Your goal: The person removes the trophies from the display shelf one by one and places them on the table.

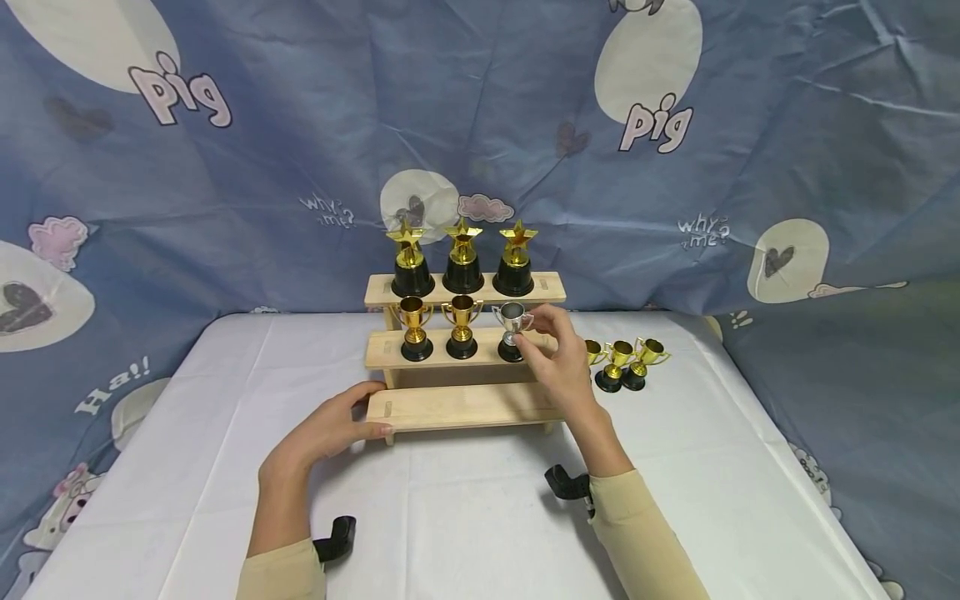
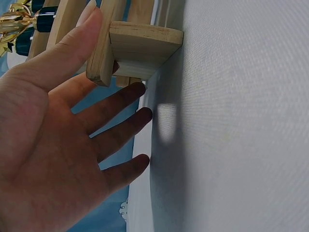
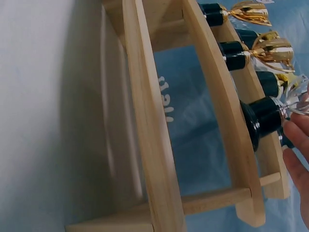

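Observation:
A three-step wooden display stand (image 1: 465, 407) stands on the white table. My right hand (image 1: 564, 367) pinches a small silver trophy cup (image 1: 512, 317) between thumb and fingers, its black base at the right part of the middle step. Two gold trophy cups (image 1: 462, 313) stand to its left on that step. My left hand (image 1: 326, 429) holds the left end of the lowest step. In the left wrist view the thumb (image 2: 79, 41) lies along the board's edge, the index fingertip goes behind the board, and the other fingers spread out straight.
Three star trophies (image 1: 462, 265) with black bases line the top step. Right of the stand, several gold trophy cups (image 1: 618, 358) stand on the white tablecloth (image 1: 465, 517), one partly hidden by the right hand. A blue printed cloth (image 1: 480, 108) hangs close behind the stand.

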The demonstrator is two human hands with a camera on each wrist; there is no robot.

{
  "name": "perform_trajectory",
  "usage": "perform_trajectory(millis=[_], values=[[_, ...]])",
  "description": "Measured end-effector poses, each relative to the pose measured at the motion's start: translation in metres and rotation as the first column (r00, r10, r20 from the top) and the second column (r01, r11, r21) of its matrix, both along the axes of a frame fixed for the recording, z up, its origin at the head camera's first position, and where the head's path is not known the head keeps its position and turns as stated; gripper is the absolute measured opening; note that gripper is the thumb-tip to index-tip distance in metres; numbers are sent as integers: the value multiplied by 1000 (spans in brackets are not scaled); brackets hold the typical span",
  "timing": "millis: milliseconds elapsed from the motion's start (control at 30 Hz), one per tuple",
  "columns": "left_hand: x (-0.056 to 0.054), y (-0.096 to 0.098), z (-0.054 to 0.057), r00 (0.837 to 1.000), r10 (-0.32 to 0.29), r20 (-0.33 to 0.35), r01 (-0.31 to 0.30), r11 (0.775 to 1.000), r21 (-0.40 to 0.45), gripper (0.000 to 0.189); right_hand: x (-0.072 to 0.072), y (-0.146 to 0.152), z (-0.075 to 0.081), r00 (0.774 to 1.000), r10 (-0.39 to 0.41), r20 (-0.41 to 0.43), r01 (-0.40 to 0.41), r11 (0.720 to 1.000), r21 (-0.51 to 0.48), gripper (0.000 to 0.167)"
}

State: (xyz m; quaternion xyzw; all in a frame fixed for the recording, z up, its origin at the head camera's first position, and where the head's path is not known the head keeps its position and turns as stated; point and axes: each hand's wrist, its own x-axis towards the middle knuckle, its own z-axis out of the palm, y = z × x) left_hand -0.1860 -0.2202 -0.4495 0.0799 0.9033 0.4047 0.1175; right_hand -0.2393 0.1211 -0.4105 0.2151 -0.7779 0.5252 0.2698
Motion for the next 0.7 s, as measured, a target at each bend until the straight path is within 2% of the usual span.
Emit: perform_trajectory(millis=[300, 467, 700], values=[[-1, -1, 0, 1000, -12, -9, 12, 1000, 16, 74, 1, -5, -2, 1000, 3, 5, -3, 1000, 12, 47], [-2, -2, -2, 1000, -13, -15, 13, 1000, 10, 72, 1, -7, -3, 1000, -23, 10, 23, 999, 24, 53], [-1, -1, -1, 1000, -12, -5, 12, 1000, 2, 74, 1, -8, -3, 998, -58, -6, 58, 997, 50, 50]])
